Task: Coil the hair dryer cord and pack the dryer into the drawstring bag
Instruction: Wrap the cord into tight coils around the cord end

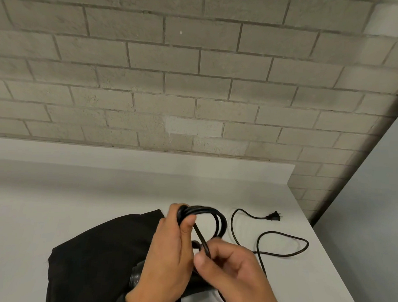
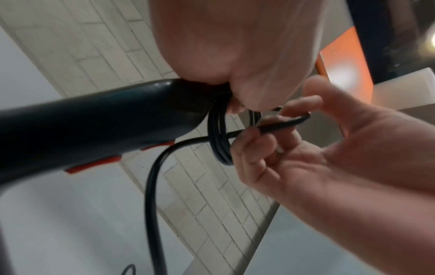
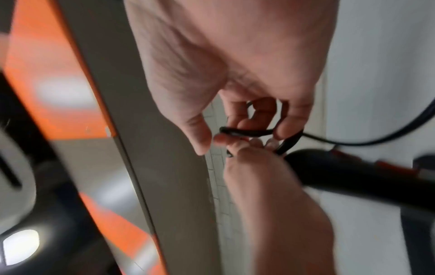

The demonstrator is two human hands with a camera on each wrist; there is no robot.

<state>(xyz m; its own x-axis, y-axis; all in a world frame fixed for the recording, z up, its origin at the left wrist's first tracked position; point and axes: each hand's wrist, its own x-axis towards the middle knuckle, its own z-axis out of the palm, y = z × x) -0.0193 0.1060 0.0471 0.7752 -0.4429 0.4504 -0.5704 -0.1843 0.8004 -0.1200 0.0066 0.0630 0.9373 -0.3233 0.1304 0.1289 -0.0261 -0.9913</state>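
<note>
A black hair dryer (image 2: 94, 130) with red buttons lies partly over the black drawstring bag (image 1: 100, 249); in the head view my hands hide most of it. My left hand (image 1: 183, 215) grips several loops of the black cord (image 1: 216, 215) just beyond the handle's end, thumb pressed on the bundle. My right hand (image 1: 206, 255) pinches one strand of the cord (image 3: 247, 131) between thumb and fingers, just below the coil. The remaining cord (image 1: 280, 244) snakes loose over the table to the plug (image 1: 273, 216) at the right.
The white table (image 1: 79, 192) meets a grey brick wall (image 1: 196, 83) at the back. Its right edge runs diagonally close to the plug, with floor beyond. An orange panel (image 3: 58, 83) shows in the wrist views.
</note>
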